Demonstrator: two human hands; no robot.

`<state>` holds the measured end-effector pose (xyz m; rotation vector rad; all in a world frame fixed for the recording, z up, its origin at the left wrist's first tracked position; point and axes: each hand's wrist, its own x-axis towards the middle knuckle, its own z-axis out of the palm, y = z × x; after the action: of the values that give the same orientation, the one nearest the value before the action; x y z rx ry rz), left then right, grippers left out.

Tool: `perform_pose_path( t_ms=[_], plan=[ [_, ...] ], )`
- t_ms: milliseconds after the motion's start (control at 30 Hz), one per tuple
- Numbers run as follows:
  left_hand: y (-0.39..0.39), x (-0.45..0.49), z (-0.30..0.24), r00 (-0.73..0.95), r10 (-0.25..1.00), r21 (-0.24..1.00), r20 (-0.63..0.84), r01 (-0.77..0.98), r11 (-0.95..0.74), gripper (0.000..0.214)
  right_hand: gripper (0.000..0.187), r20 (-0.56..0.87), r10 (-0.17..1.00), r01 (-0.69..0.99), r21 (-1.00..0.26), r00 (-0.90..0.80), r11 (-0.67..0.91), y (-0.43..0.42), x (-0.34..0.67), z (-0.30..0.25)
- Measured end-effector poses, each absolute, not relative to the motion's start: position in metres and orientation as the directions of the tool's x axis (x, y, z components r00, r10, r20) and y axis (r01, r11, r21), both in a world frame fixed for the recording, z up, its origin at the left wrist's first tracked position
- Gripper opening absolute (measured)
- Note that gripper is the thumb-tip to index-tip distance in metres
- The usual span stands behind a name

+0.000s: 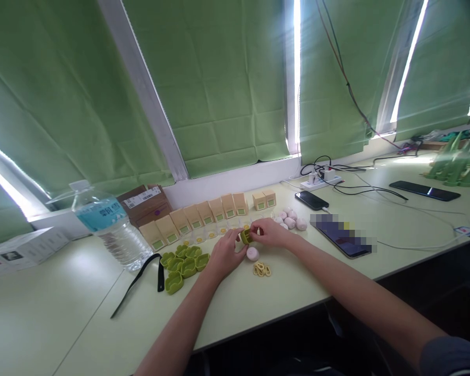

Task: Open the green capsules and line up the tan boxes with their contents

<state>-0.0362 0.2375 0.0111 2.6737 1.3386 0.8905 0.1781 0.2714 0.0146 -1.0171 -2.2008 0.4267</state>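
Observation:
Both hands meet over the pale green table [282, 292] on one small green case [245, 236]. My left hand [224, 256] pinches its left side and my right hand [268, 233] grips its right side. A pink round piece [253, 254] lies just below the hands, with a little heap of yellow rings [261, 269] in front of it. Several more green cases [183, 265] lie to the left, and several pink pieces [291, 219] to the right. A row of small tan boxes [198, 218] stands behind.
A large water bottle [108, 224] lies at the left beside a black strap [140, 282]. Brown cardboard boxes [144, 202] sit by the wall. Phones [311, 200], a tablet [343, 236], a power strip [320, 181] and cables occupy the right. Green curtains hang behind.

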Motion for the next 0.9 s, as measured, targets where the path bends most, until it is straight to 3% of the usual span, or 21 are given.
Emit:
perform_pose_path(
  t_ms=[333,500,700,900],
  plan=[
    [0.238,-0.039,0.012,0.433,0.772,0.215,0.466,0.791,-0.574,0.04,0.009,0.498,0.766,0.496,-0.583,-0.408,0.643,0.269,0.184,0.021],
    [0.238,-0.038,0.013,0.429,0.771,0.224,0.471,0.787,-0.575,0.041,0.011,0.52,0.733,0.395,-0.622,-0.438,0.677,0.266,0.188,0.024],
    [0.236,-0.037,0.014,0.421,0.784,0.25,0.457,0.785,-0.567,0.04,0.009,0.522,0.594,0.25,-0.585,-0.612,0.772,0.253,0.184,0.028],
    [0.239,-0.039,0.011,0.419,0.801,0.25,0.428,0.797,-0.55,0.047,0.009,0.477,0.368,0.185,-0.387,-0.799,0.903,0.236,0.169,0.032]
  ],
)
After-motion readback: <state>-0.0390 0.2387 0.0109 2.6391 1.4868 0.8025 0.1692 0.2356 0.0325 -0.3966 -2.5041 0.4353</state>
